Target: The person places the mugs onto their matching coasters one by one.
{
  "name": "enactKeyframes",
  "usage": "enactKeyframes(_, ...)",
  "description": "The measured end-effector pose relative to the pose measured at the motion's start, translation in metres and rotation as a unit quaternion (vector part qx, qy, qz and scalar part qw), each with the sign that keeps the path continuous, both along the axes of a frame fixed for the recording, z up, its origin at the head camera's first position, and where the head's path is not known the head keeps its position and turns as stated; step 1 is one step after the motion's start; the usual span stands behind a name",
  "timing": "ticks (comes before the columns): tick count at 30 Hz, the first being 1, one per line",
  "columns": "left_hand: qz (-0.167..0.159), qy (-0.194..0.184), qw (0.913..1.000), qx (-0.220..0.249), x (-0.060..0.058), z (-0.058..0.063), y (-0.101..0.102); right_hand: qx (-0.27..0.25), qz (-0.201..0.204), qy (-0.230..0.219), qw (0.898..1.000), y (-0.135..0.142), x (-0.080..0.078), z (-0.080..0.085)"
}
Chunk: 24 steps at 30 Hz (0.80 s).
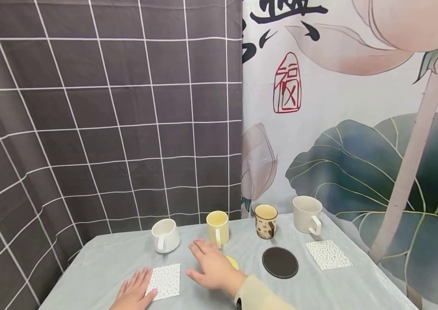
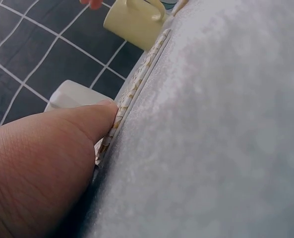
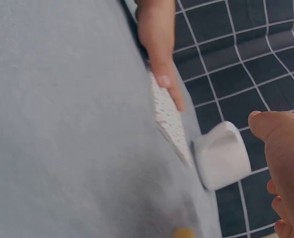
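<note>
My left hand (image 1: 134, 290) rests flat with straight fingers at the left edge of a square white textured coaster (image 1: 168, 280). In the left wrist view its thumb touches the rim of that coaster (image 2: 137, 89). My right hand (image 1: 213, 268) is held over the table, fingers extended and nothing in its grasp. It is nearest to a yellow mug (image 1: 217, 221) just behind it, and it partly hides a yellow coaster (image 1: 233, 261). Left of the yellow mug stands a white mug (image 1: 169, 237), its handle turned to the front.
Farther right, a spotted brown-and-cream mug (image 1: 263, 226) stands behind a round black coaster (image 1: 280, 263). A large off-white mug (image 1: 305, 215) stands behind another square white coaster (image 1: 329, 255). A grey cloth covers the table (image 1: 343, 292); curtains hang behind.
</note>
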State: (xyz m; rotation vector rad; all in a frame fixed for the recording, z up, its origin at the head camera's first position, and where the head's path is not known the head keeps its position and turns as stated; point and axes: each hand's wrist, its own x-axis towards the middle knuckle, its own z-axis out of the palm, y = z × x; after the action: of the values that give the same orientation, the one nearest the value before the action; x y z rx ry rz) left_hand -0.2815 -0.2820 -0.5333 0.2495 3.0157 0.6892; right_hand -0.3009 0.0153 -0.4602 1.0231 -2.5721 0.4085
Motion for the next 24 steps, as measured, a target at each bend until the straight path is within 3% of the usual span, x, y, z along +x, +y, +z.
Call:
enactKeyframes(7,0.005,0.001,1.0,-0.005,0.0,0.002,0.004,0.018,0.002,-0.006,1.0,-0.016,0.009,-0.014)
enactKeyframes(18,-0.001,0.031,0.9995,0.009,0.003,-0.002,0.003,0.102,0.059,0.048,0.992,-0.024,0.019,-0.044)
enactKeyframes(24,0.001,0.032,0.9994,0.017,0.005,0.002,0.004,0.109,0.071,0.074,0.989,-0.029,0.019,-0.053)
